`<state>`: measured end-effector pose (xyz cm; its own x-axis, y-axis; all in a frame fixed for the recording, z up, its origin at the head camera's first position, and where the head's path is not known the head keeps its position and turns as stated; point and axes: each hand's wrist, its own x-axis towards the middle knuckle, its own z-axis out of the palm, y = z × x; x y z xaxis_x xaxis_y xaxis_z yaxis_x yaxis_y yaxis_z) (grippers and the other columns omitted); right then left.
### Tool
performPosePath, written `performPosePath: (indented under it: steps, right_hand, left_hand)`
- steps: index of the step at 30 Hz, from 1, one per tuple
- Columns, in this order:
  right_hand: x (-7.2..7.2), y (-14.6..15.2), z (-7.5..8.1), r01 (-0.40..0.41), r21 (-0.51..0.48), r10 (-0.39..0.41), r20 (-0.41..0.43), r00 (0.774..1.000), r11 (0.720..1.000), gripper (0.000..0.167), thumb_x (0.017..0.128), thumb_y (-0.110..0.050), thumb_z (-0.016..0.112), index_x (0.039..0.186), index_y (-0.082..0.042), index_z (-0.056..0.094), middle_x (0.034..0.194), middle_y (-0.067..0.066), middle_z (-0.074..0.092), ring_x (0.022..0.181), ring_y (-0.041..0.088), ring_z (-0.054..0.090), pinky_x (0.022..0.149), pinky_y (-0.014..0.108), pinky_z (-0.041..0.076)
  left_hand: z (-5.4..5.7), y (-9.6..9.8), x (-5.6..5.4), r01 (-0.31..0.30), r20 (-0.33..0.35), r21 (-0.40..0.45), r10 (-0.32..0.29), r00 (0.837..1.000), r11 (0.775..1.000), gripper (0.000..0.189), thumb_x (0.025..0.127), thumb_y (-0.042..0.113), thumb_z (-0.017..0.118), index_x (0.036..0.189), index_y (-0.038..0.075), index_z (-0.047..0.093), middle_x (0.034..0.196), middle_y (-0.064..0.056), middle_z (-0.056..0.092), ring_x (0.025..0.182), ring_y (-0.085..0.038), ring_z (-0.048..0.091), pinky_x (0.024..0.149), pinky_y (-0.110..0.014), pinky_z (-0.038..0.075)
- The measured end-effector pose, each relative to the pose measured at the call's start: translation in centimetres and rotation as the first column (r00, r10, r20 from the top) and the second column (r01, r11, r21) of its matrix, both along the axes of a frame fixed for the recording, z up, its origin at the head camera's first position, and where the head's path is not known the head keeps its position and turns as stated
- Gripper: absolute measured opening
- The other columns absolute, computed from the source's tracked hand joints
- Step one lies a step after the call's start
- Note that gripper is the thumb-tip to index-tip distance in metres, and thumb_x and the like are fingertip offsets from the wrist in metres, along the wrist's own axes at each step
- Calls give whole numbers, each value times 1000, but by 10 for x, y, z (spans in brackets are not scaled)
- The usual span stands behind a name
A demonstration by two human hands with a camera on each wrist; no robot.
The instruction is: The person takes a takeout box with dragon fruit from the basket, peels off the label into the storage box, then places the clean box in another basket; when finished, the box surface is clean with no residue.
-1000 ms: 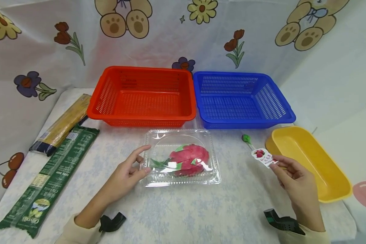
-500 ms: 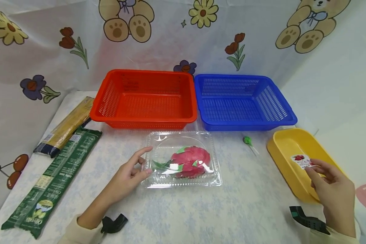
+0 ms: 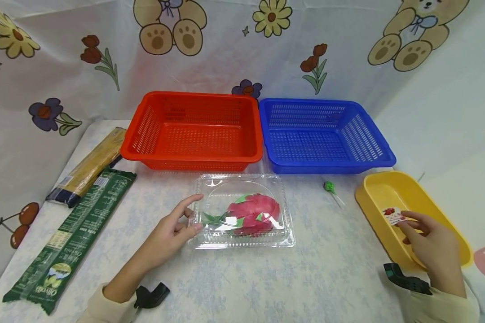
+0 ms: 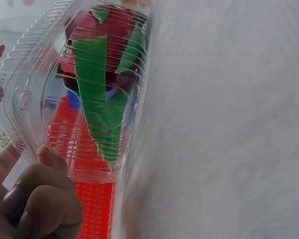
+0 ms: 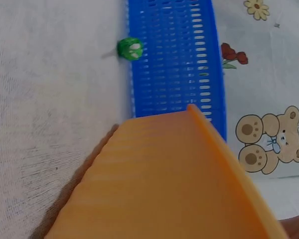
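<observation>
My left hand holds the left side of a clear plastic clamshell box, thumb and index finger on its edge. Inside lies a pink and green dragon fruit; its green leaves show through the ribbed wall in the left wrist view. Between thumb and fingertips, my right hand pinches a small white card with a red fruit print. The card is over the inside of the yellow bin. In the right wrist view, the bin's wall hides most of that hand.
A green lollipop lies left of the yellow bin. Red and blue baskets stand side by side at the back. At left lie a green spaghetti packet and a yellow pasta packet.
My right hand has carried the card rightward from beside the lollipop to the yellow bin, then shifted slightly left. The lollipop stays on the table. My left hand keeps its place on the box.
</observation>
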<state>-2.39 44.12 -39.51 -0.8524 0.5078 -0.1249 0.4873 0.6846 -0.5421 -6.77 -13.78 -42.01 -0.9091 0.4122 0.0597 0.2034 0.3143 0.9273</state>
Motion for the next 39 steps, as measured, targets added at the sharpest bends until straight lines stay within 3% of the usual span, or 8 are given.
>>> performPosePath:
  steps: [3, 8, 16, 24, 31, 35, 39]
  right_hand:
    - [-2, 0, -1, -2, 46, 1, 34, 999, 999, 58, 103, -41, 60, 146, -3, 53, 122, 26, 67, 64, 12, 66, 53, 24, 52]
    - [-3, 2, -1, -38, 115, 30, 65, 997, 993, 57, 102, -40, 63, 141, 1, 55, 114, 25, 71, 65, 16, 65, 55, 26, 47]
    - [-2, 5, -2, -138, 239, 119, 94, 988, 961, 53, 101, -36, 65, 130, 8, 57, 105, 27, 72, 93, 47, 60, 67, 41, 38]
    - [-1, 4, 0, -42, 252, 4, 150, 989, 967, 59, 101, -35, 63, 136, 10, 51, 109, 31, 67, 89, 44, 57, 70, 45, 36]
    - [1, -7, 10, 31, 252, -53, 81, 995, 967, 64, 103, -41, 55, 143, 7, 48, 120, 33, 63, 101, 49, 51, 76, 51, 35]
    - [1, -23, 22, 107, 243, -96, -57, 994, 964, 61, 103, -41, 54, 146, 1, 51, 125, 31, 63, 102, 48, 55, 73, 41, 40]
    - [-4, -43, 39, 156, 209, -108, -221, 969, 965, 54, 101, -41, 57, 146, -10, 57, 122, 24, 68, 73, 15, 61, 52, 15, 40]
  left_hand:
    - [1, 0, 0, 3, -3, 0, -3, 1000, 1000, 62, 101, 24, 66, 157, 26, 37, 111, -12, 51, 50, -3, 30, 45, -27, 33]
    - [2, 1, 1, -1, -5, -9, 1, 1000, 1000, 62, 101, 24, 67, 156, 27, 38, 109, -11, 52, 49, -3, 31, 45, -26, 33]
    - [3, 1, 1, -4, 4, -17, 4, 1000, 1000, 62, 101, 25, 67, 156, 29, 38, 109, -11, 52, 49, -3, 32, 45, -26, 33]
    - [4, 1, 1, 1, 13, -17, -1, 1000, 1000, 63, 101, 26, 67, 156, 31, 38, 110, -11, 52, 50, -3, 32, 45, -25, 33]
    - [4, 1, 1, -1, 10, -12, 1, 1000, 1000, 62, 101, 25, 67, 155, 32, 38, 109, -11, 51, 49, -4, 31, 44, -26, 32]
    - [3, 0, 1, -2, 8, -12, 2, 1000, 1000, 62, 101, 25, 67, 156, 30, 38, 109, -11, 51, 49, -4, 30, 44, -26, 32]
    - [2, 0, 1, -3, 10, -17, 4, 1000, 1000, 62, 101, 26, 67, 156, 31, 38, 110, -11, 51, 49, -4, 30, 44, -26, 32]
